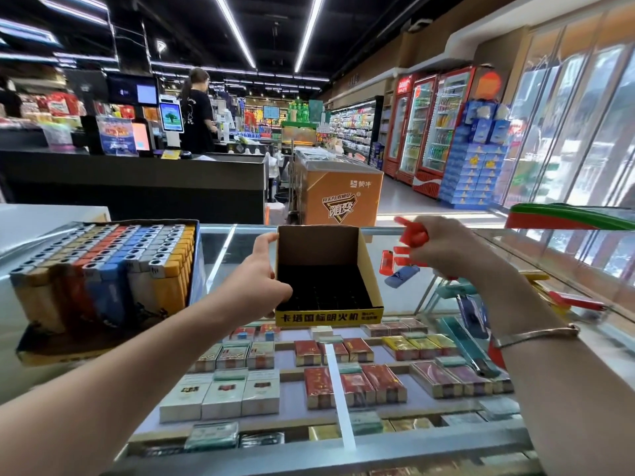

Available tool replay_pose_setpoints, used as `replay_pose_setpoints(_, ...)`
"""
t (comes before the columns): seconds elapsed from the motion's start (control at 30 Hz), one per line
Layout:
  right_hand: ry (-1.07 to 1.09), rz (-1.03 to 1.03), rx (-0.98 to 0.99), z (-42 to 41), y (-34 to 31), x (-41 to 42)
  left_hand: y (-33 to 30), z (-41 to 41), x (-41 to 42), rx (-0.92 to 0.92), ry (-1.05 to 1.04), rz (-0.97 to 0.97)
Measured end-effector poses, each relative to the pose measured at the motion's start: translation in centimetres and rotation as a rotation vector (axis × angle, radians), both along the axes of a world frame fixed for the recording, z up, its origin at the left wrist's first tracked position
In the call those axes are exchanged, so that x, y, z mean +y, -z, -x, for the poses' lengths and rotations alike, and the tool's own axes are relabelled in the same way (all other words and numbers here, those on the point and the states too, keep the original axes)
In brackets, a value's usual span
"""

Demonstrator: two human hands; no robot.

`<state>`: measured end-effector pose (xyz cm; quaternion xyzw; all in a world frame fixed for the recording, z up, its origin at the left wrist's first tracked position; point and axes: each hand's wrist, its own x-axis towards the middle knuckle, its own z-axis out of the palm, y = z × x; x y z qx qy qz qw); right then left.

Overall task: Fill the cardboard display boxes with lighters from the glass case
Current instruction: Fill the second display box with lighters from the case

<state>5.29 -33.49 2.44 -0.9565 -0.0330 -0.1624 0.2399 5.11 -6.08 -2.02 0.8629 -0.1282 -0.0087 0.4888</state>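
Down near us, cigarette packs (319, 355) lie under the glass tabletop (388, 249). On it stands the empty box (328, 286), left hand (264, 273) gripping its side wall, thumb inside, fingers over the top edge. The right hand (443, 249) is clamped on a bunch of red lighters (410, 235), held beside the box, above loose lighters (400, 274) on the glass. That's a full fistful; I'd say one could slip and skid off the glass. Left, the full box (103, 276) leans, overhanging its edge, so a nudge might tip it.
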Motion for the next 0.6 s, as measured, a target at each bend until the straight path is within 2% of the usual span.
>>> replay_pose_setpoints(0.1, -0.211, -0.52, -0.141, 1.3, -1.8, 2.9, -0.2, 0.4, 0.0, -0.03, 0.038, -0.079)
replay_pose_setpoints(0.23, -0.334, -0.997, 0.022, 1.6, -2.5, 7.8, -0.7, 0.9, 0.1, 0.058, 0.078, -0.176)
replay_pose_setpoints(0.37, -0.29, -1.289, 0.196, 1.3, -1.3, 10.7, -1.9, 1.6, 0.9, 0.113, 0.156, -0.269)
replay_pose_setpoints(0.47, -0.259, -1.382, 0.257, 1.4, 0.0, 10.5, -2.9, 1.9, 1.6, 0.095, 0.174, -0.241)
replay_pose_setpoints(0.53, -0.232, -1.428, 0.254, 1.4, 0.5, 10.0, -3.1, 2.0, 1.6, -0.043, 0.169, -0.188)
replay_pose_setpoints(0.6, -0.209, -1.455, 0.262, 1.2, 0.5, 9.8, -3.0, 2.0, 1.4, -0.261, 0.167, -0.201)
